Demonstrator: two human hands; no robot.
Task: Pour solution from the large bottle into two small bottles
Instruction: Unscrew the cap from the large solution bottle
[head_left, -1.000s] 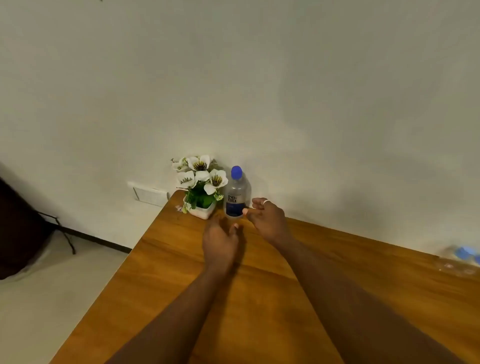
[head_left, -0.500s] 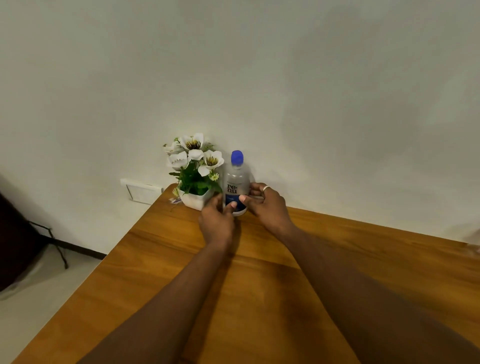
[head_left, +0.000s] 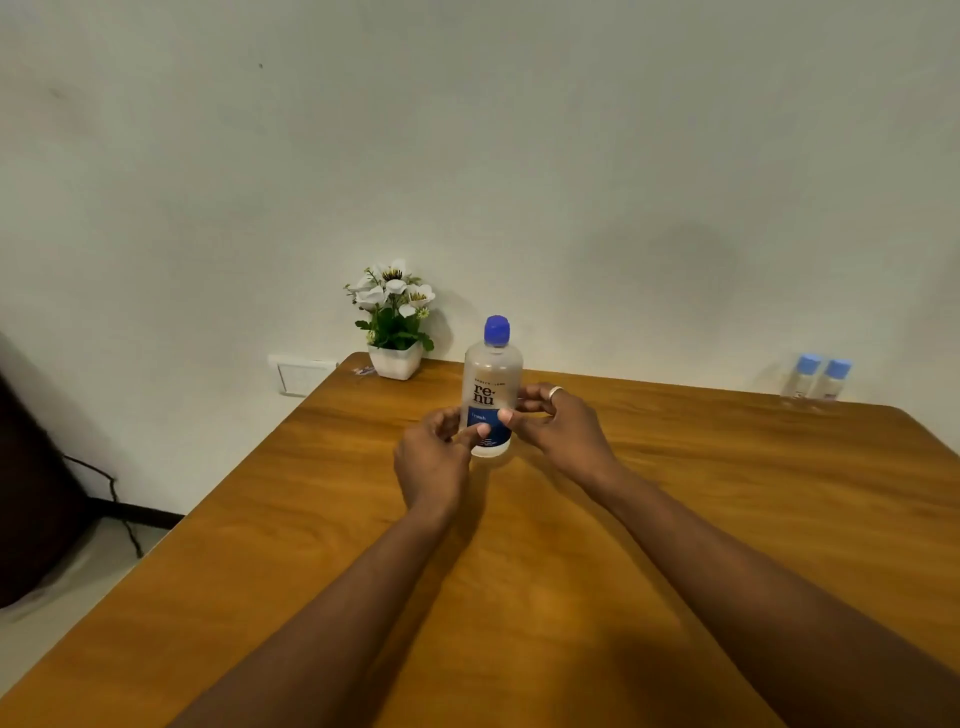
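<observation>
The large bottle (head_left: 492, 379) is clear with a blue cap and a blue label band. It stands upright on the wooden table (head_left: 519, 571), a little left of centre. My left hand (head_left: 434, 457) grips its lower left side, thumb on the label. My right hand (head_left: 558, 428), with a ring on one finger, grips its lower right side. Two small clear bottles with light blue caps (head_left: 820, 378) stand side by side at the table's far right edge, against the wall, capped.
A white pot of white flowers (head_left: 396, 325) stands at the table's far left corner by the wall. A wall socket plate (head_left: 298, 373) sits left of the table. A dark object with a cable (head_left: 36, 493) is on the floor at left.
Both hands closed on the large bottle beside the flower pot and brought it away from the pot, toward me and to the right. The two small bottles have come into view.
</observation>
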